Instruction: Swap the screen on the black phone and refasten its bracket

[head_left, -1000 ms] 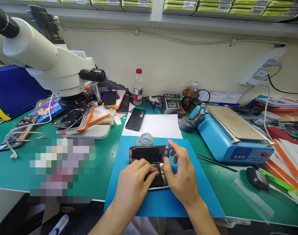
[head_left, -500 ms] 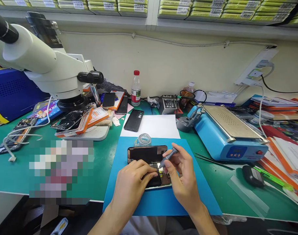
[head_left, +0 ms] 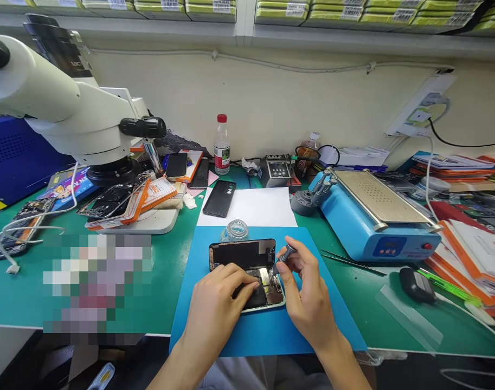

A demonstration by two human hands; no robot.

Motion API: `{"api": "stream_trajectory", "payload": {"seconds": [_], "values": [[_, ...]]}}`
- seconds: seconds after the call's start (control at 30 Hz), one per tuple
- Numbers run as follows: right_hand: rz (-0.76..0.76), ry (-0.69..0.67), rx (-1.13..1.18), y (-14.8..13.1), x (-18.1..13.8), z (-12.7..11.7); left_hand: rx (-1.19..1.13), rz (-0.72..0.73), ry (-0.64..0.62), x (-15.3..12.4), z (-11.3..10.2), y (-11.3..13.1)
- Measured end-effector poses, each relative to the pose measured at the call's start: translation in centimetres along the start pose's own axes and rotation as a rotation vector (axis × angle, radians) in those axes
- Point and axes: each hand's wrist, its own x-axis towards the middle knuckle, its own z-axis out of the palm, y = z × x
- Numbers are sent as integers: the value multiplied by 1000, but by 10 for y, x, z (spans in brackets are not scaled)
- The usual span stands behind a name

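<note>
An opened phone (head_left: 275, 298) lies on the blue mat (head_left: 198, 341), its inner parts bare and its screen (head_left: 241, 253) tilted up at the back edge. My right hand (head_left: 310, 292) holds a grey screwdriver (head_left: 287, 253) between thumb and fingers, the tip pointing down at the phone's right part. Over the left part of the phone, my left hand (head_left: 217, 303) has thumb and index finger pinched together. Whatever is between those fingertips is too small to make out. Right behind the screen stands a clear glass jar (head_left: 236, 231).
A microscope (head_left: 80, 116) looms at the left. To the right are a blue heating plate machine (head_left: 377, 216), a screwdriver stand (head_left: 308, 201) and black tweezers (head_left: 353, 262). A phone back cover (head_left: 219, 199) lies on white paper (head_left: 263, 208); a bottle (head_left: 222, 146) stands behind.
The screwdriver has moved away from my left fingertips, slightly right, and stands steeper. My left hand has shifted a little left. The whole view has moved slightly.
</note>
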Motion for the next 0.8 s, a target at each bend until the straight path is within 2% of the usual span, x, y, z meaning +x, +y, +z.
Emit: {"api": "stream_trajectory", "payload": {"seconds": [0.5,0.7,0.8], "values": [[-9,-35,-25,-2,1,2,21,-2,0,0,0,1],[-147,-20,-110,-2,8,0,31,-6,-6,0,0,1],[-172,-54,-72,-3,10,-1,35,-6,-6,0,-1,2]]}}
